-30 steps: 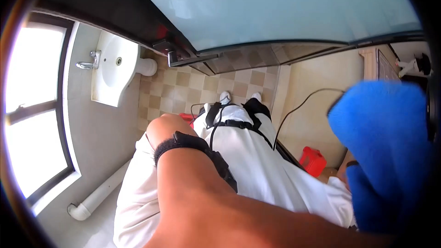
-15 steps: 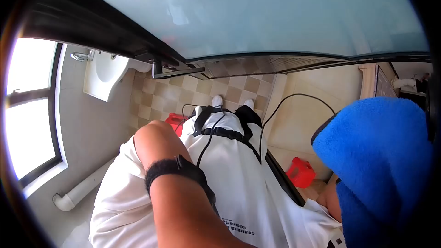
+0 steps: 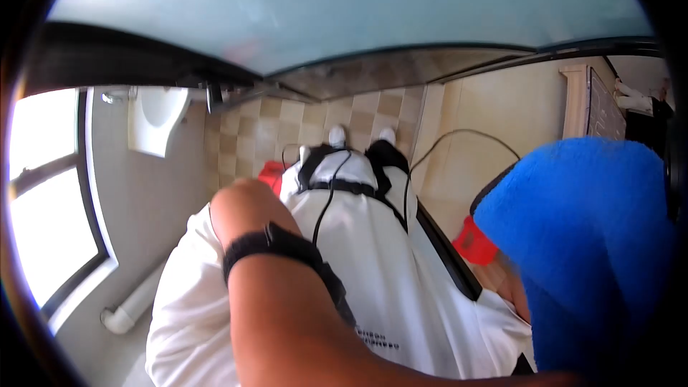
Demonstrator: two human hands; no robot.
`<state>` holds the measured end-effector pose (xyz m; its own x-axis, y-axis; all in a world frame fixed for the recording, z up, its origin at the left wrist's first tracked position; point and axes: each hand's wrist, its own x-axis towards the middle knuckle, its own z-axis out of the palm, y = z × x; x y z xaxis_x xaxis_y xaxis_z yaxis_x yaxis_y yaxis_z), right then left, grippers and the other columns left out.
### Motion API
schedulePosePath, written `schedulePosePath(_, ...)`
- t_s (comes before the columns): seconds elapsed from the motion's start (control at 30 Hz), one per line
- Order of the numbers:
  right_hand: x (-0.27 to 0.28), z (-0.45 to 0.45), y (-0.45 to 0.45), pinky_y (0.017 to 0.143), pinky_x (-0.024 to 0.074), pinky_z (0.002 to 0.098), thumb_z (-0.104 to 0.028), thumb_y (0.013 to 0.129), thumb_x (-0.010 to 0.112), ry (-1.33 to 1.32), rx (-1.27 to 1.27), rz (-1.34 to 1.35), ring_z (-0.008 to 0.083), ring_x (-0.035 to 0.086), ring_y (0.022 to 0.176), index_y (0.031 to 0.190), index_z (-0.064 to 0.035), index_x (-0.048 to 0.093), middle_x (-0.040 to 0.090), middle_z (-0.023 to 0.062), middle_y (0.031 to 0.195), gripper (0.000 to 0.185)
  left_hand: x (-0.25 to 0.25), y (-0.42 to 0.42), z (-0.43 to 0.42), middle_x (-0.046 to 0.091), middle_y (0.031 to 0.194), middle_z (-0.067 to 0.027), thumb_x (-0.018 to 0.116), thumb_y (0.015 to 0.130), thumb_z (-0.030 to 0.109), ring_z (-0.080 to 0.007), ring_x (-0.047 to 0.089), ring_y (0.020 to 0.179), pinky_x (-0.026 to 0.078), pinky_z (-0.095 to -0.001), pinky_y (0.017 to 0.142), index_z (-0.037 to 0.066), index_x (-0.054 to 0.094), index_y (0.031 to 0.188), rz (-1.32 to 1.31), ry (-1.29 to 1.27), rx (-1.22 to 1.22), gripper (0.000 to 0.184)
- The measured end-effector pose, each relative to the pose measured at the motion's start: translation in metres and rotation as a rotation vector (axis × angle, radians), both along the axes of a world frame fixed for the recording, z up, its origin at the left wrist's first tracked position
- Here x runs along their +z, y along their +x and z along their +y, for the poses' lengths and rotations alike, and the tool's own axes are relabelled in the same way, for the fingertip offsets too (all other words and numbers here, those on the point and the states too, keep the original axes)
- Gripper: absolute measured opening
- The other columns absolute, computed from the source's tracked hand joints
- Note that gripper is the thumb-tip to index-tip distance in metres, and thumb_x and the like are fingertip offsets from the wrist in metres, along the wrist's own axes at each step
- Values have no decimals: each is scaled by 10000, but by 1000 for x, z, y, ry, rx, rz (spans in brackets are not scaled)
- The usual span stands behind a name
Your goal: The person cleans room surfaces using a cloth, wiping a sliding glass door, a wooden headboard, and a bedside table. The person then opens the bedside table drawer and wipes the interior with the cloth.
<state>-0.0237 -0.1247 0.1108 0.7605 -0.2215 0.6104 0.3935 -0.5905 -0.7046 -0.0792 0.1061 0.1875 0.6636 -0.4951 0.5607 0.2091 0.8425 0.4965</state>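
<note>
Your left arm is bent, with its elbow at 10 o'clock, and the forearm goes down across your white shirt and leaves the view at the bottom. A black band is around this forearm. The left hand is outside of the view, so I cannot tell if it is clenched or released. The blue cloth is at 4 o'clock, large and close to the camera. It hangs in folds and hides most of your right arm; some skin is seen just beside its edge. The right hand is not seen, and I cannot tell what it is grasping.

A thin black cable makes a loop near the cloth, at 2 o'clock. A red container is partly behind the cloth, at 4 o'clock. Your shoes are on the checkered floor near 12 o'clock, below the glass door. The white sink is at 10 o'clock, beside the window at 9 o'clock.
</note>
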Motion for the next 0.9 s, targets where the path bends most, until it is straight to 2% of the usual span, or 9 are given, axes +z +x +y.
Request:
schedulePosePath(0.07, 0, 5, 0, 926, 480, 399, -363, 898, 647, 5, -30, -39, 259, 625, 998, 1285, 12, 506, 632, 131, 1154, 557, -5, 2, 9, 575, 1071, -85, 631, 888, 239, -248, 621, 935, 491, -432, 806, 113, 551, 1106, -57, 29, -46, 263)
schedulePosePath(0.9, -5, -25, -34, 940, 479, 394, -330, 904, 651, -27, -59, 8, 249, 623, 1014, 1229, 18, 551, 634, 125, 1151, 486, -8, -10, -10, 578, 1071, -100, 589, 915, 222, -241, 608, 969, 481, -436, 837, 94, 559, 1117, 13, -8, -171, 242)
